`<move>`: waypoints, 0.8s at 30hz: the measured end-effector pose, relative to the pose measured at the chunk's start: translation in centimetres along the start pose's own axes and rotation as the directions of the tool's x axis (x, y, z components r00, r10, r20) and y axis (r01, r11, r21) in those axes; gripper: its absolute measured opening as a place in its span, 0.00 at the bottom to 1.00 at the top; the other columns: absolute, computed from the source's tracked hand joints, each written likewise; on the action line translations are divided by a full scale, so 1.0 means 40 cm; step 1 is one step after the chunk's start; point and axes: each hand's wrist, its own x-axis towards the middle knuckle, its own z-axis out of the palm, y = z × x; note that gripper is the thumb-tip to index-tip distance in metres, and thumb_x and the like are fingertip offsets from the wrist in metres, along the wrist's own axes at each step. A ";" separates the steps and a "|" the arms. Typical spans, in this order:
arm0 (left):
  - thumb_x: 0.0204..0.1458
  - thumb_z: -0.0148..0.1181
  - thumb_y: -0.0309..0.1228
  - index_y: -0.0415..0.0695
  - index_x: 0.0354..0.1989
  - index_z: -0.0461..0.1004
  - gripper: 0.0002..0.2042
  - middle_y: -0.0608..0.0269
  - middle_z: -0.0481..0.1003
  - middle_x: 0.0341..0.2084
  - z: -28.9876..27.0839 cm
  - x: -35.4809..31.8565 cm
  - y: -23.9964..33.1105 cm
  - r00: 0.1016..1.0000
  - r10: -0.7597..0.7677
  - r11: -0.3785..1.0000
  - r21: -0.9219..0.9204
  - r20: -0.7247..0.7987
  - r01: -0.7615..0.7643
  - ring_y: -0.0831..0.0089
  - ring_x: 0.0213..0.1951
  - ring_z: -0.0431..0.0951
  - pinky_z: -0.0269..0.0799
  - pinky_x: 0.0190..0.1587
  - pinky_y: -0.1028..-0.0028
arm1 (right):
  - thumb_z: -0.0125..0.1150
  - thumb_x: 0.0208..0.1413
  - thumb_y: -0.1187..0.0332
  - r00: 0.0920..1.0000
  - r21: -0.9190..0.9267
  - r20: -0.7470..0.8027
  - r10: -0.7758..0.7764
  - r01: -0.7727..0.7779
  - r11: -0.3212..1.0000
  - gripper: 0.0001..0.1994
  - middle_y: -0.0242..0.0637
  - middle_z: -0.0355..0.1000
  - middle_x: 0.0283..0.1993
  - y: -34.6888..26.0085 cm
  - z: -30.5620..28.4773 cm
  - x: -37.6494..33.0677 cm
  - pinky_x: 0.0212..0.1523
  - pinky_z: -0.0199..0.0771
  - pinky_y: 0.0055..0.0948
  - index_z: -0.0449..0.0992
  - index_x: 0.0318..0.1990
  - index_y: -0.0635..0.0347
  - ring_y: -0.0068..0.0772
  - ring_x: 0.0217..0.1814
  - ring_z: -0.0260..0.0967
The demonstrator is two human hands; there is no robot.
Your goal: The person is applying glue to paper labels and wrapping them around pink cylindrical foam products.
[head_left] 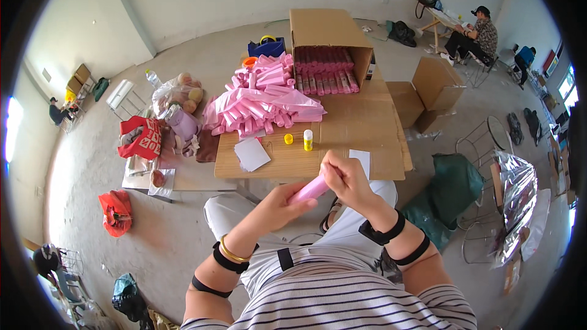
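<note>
A pink roll (310,190), seemingly of thin plastic, is held slantwise above my lap, just off the table's near edge. My left hand (276,206) wraps round its lower end. At its upper end my right hand (347,182) is closed, the fingers curled over the tip. On the wooden table (278,164) beyond stands an uncapped glue stick (308,140), its yellow cap (288,139) lying to the left. White paper slips (251,154) lie at the table's left, and another white paper (359,160) is partly behind my right hand. A heap of pink rolls (260,107) covers the far left.
An open cardboard box (330,27) on its side holds rows of labelled pink rolls. Behind the heap is a blue tape dispenser (266,47). A side table at left carries a red bag (140,137). A green sack (449,189) lies right. Other people sit farther off.
</note>
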 end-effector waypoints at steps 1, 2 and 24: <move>0.59 0.56 0.44 0.39 0.47 0.72 0.19 0.76 0.64 0.20 0.012 0.009 -0.018 0.983 0.156 0.946 0.303 -0.102 -0.118 0.84 0.20 0.61 0.56 0.22 0.81 | 0.51 0.62 0.68 0.998 0.005 -0.034 0.061 -0.061 0.998 0.10 0.33 0.57 0.16 0.013 0.006 0.000 0.20 0.53 0.27 0.66 0.29 0.62 0.22 0.17 0.52; 0.60 0.56 0.44 0.40 0.47 0.73 0.19 0.77 0.64 0.19 0.018 0.014 -0.029 0.932 0.330 0.789 0.585 -0.149 -0.185 0.87 0.20 0.61 0.56 0.22 0.83 | 0.51 0.62 0.68 0.996 -0.015 -0.053 0.073 -0.074 0.997 0.10 0.33 0.58 0.16 0.030 0.011 0.000 0.20 0.54 0.27 0.66 0.29 0.62 0.23 0.17 0.53; 0.60 0.57 0.37 0.43 0.53 0.73 0.16 0.79 0.58 0.20 0.002 0.100 -0.191 0.686 -0.273 0.731 -0.319 0.674 0.604 0.86 0.20 0.55 0.48 0.21 0.84 | 0.57 0.57 0.74 0.973 0.000 0.227 0.028 -0.029 1.000 0.11 0.41 0.71 0.40 0.140 -0.049 -0.211 0.39 0.70 0.38 0.69 0.47 0.59 0.47 0.39 0.69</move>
